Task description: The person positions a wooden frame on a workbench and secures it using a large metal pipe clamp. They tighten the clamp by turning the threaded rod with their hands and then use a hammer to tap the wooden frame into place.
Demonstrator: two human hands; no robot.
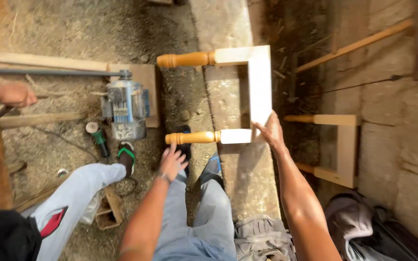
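Observation:
A pale wooden U-shaped frame with two turned orange-stained legs stands ahead of me on the ground. My right hand grips the frame's near corner where the crosspiece meets the lower leg. My left hand is spread with fingers apart just under the nearer turned leg, touching or almost touching its end. My legs in light jeans are below.
A second similar frame leans by the stone wall at right. An electric motor on a board, a small angle grinder, and wooden beams lie at left. Another person's leg and hand are at left. Cloth bundles lie at bottom.

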